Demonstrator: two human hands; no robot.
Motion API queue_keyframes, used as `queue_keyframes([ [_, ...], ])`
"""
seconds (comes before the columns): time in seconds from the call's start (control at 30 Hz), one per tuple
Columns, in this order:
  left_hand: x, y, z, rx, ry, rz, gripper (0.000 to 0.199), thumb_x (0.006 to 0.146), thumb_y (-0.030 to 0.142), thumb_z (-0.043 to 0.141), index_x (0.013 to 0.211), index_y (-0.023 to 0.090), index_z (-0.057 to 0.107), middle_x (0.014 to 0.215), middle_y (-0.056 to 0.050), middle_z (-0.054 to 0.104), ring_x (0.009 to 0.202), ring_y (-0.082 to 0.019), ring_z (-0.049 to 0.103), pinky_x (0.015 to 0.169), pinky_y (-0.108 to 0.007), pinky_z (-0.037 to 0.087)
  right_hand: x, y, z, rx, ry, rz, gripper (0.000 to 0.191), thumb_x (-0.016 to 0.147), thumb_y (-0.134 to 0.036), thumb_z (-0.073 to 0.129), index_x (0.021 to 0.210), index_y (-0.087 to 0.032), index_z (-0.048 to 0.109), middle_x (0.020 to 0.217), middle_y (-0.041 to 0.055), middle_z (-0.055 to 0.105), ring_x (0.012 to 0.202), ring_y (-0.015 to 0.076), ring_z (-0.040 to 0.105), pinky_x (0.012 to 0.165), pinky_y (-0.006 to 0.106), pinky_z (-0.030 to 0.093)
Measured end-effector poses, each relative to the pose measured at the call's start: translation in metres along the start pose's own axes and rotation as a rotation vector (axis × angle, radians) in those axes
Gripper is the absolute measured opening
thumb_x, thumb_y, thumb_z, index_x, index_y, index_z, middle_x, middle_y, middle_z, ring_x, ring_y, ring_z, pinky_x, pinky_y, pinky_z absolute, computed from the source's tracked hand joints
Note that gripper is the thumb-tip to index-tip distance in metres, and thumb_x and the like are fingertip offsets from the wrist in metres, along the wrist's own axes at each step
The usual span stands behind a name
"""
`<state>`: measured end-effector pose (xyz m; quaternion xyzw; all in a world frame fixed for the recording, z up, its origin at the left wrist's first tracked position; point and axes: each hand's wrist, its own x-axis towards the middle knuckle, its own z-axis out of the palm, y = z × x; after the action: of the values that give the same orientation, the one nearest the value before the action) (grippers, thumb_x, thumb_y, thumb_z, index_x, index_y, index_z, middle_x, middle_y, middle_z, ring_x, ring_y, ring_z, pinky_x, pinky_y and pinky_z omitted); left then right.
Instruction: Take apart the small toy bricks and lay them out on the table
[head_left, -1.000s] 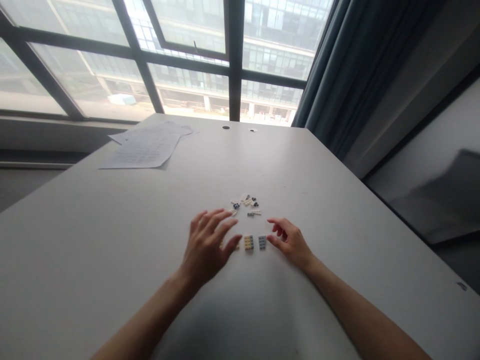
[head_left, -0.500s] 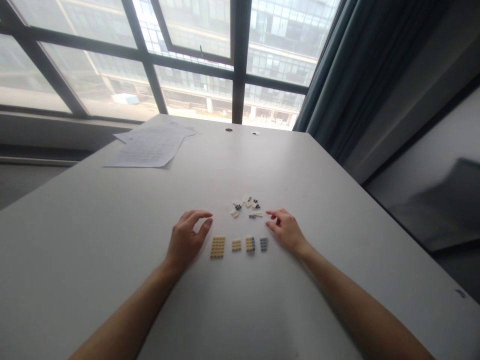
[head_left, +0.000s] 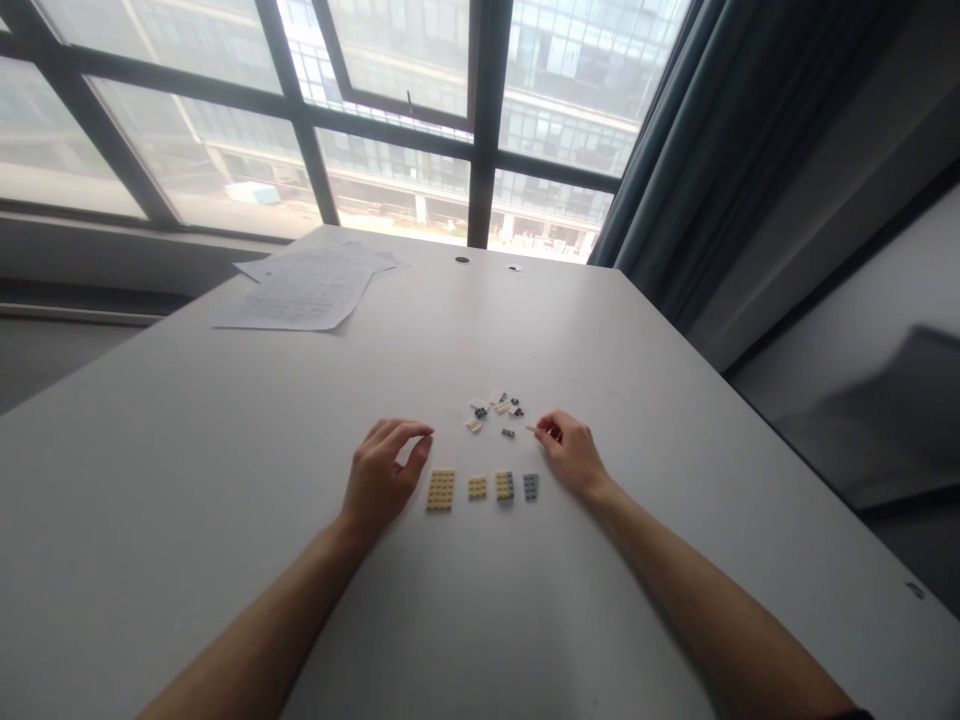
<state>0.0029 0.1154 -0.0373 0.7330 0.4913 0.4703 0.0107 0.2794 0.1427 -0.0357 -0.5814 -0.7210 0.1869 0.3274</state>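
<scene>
A dark-framed window (head_left: 482, 130) and a blue-grey curtain (head_left: 667, 180) stand behind your white table (head_left: 315, 430). Take the tan-and-grey block (head_left: 503, 487) as your landmark: it sits on the tabletop in front of you, with a small tan plate (head_left: 477, 488) just to its left, a large tan plate (head_left: 441, 491) further left and a grey plate (head_left: 531, 487) just to its right. Your right hand (head_left: 571, 450) is beyond the block and to its right, pinching a thin white piece (head_left: 530, 429) between thumb and fingers. Your left hand (head_left: 384, 472) is well to the block's left, thumb and fingers curved toward each other; you cannot tell here whether the tips meet. Straight beyond the block lies a small dark grey piece (head_left: 508, 433), and past that a loose cluster of white and dark pieces (head_left: 503, 408). Printed papers (head_left: 300, 295) lie far beyond the block, to its left.
</scene>
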Motion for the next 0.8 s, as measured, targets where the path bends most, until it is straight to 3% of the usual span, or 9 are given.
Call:
queue_keyframes([
  [0.13,0.0,0.02,0.0,-0.066,-0.016,0.075,0.011,0.087,0.024,0.054,0.089,0.018,0.064,0.087,-0.005,0.067,0.083,-0.017,0.061,0.079,-0.031,0.05,-0.026,-0.013,-0.012,0.315,-0.019,0.037,0.021,0.083,-0.038,0.061,0.083,-0.017,0.063,0.075,0.0022,0.064,0.064,0.0139,0.055,0.061,0.026,0.046],
  [0.27,-0.006,0.048,0.005,-0.143,-0.142,0.238,0.016,0.086,0.023,0.058,0.1,0.019,0.064,0.092,-0.006,0.068,0.083,-0.016,0.062,0.079,-0.03,0.05,-0.057,-0.03,-0.016,0.591,-0.091,0.078,0.023,0.08,-0.04,0.067,0.084,-0.017,0.065,0.075,0.0018,0.065,0.066,0.0138,0.057,0.061,0.026,0.047],
  [0.37,-0.01,0.063,0.01,-0.164,-0.222,0.334,0.019,0.087,0.023,0.058,0.105,0.021,0.063,0.09,-0.006,0.068,0.08,-0.015,0.061,0.076,-0.03,0.049,-0.071,-0.037,-0.015,0.674,-0.129,0.113,0.02,0.079,-0.037,0.068,0.084,-0.018,0.065,0.073,0.0007,0.065,0.064,0.0126,0.057,0.059,0.024,0.046],
  [0.63,-0.015,0.066,0.014,-0.171,-0.236,0.369,0.016,0.087,0.019,0.059,0.102,0.021,0.063,0.086,-0.003,0.069,0.076,-0.013,0.057,0.073,-0.028,0.046,-0.078,-0.043,-0.008,0.692,-0.183,0.129,0.015,0.079,-0.032,0.069,0.086,-0.019,0.067,0.07,-0.0004,0.063,0.063,0.0113,0.055,0.06,0.023,0.045],
  [0.8,-0.018,0.065,0.014,-0.195,-0.234,0.347,0.009,0.087,0.017,0.058,0.093,0.021,0.063,0.082,-0.002,0.067,0.074,-0.013,0.056,0.072,-0.028,0.044,-0.081,-0.042,0.001,0.825,-0.127,0.219,0.021,0.071,-0.031,0.076,0.084,-0.019,0.065,0.064,-0.0026,0.06,0.057,0.011,0.054,0.055,0.024,0.046],
])
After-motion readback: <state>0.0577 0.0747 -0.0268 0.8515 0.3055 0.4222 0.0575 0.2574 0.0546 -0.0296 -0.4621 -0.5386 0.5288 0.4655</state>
